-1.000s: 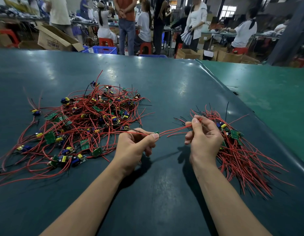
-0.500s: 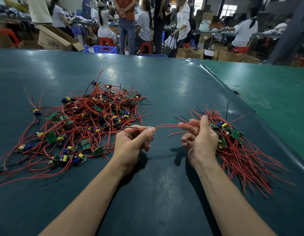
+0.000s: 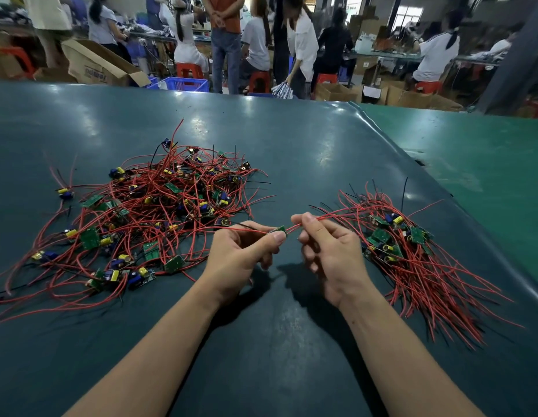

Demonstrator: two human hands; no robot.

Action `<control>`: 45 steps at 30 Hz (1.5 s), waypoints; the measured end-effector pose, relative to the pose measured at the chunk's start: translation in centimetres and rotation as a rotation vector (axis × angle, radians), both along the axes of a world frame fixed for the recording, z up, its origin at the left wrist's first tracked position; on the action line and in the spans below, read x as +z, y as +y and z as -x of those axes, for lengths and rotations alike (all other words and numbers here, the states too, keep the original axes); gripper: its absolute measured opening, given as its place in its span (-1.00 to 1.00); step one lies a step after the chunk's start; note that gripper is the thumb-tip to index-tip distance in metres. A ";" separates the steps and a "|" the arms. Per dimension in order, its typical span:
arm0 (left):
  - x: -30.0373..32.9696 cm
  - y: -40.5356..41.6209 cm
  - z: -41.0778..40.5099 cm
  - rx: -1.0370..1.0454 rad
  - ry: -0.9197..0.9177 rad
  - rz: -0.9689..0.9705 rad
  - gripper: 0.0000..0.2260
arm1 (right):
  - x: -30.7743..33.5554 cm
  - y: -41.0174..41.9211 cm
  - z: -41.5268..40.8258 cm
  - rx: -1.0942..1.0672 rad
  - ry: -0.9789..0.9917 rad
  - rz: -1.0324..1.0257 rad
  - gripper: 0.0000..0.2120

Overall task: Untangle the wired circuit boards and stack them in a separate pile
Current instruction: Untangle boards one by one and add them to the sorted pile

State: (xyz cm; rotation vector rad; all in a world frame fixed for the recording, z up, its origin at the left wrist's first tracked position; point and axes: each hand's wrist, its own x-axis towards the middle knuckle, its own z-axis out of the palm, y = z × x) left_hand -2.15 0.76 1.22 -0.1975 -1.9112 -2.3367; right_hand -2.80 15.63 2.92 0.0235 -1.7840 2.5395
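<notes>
Over a dark green counter (image 3: 291, 152), a worker's left hand (image 3: 240, 257) pinches a small green circuit board (image 3: 281, 229) between thumb and forefinger, while the right hand (image 3: 331, 254) pinches the board's red wires (image 3: 337, 216) just beside it, the other fingers loosely curled. The board sits in the narrow gap between the two hands, raised above the counter, midway between the tangled heap (image 3: 159, 212) on the left and the sorted pile (image 3: 412, 260) on the right. Its long axis appears to run left to right, roughly level, in line with its leads — one red wire trails left toward the heap, the others stretch right and slightly away, toward the sorted pile. The board is mostly hidden by the fingertips, so which face is up cannot be told. The risk from here, by the look of it, lies in that left-hand lead: if it is caught among the heap's loops, a firm pull could drag neighbouring boards across the counter, tighten the knot or strain the solder joint where wire meets board. On the other side, the free ends could snag in the sorted pile and muddle wires already laid roughly parallel.
</notes>
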 end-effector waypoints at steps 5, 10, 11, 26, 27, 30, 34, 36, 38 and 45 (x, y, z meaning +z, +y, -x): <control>-0.1 0.1 0.1 0.041 0.043 -0.074 -0.93 | 0.5 1.9 0.9 -0.292 0.040 0.087 -0.77; 0.4 -0.4 0.2 0.112 0.094 -0.215 -0.92 | 0.8 2.9 1.3 -0.539 0.005 0.315 -0.72; 0.5 -0.6 0.3 0.132 0.087 -0.275 -0.92 | 0.7 2.7 1.1 -0.512 -0.043 0.294 -0.74; 0.7 -0.1 -0.3 -0.183 -0.157 -0.196 -0.62 | -0.9 -1.4 -2.1 0.038 0.335 -0.282 -0.85; 0.7 0.0 -0.2 -0.112 -0.155 -0.215 -0.68 | -0.9 -1.4 -2.1 -0.002 0.368 -0.311 -0.81; 1.0 -0.4 0.3 0.045 -0.104 -0.271 -0.75 | -0.8 -1.4 -2.5 -0.073 0.376 -0.341 -0.83; 1.4 -0.8 0.1 0.040 -0.193 -0.207 -0.65 | -0.3 -1.0 -2.5 0.023 0.265 -0.248 -0.84; 1.2 -0.4 -0.4 -0.020 -0.207 -0.024 -0.57 | 0.1 -0.8 -2.4 0.058 0.226 -0.137 -0.81; 1.1 -0.2 -0.9 -0.087 -0.154 0.025 -0.61 | 0.2 -0.8 -2.2 0.088 0.180 -0.058 -0.82; 1.1 -0.4 -0.4 -0.004 -0.108 -0.225 -0.79 | -0.1 -0.9 -2.0 0.168 0.074 -0.032 -0.88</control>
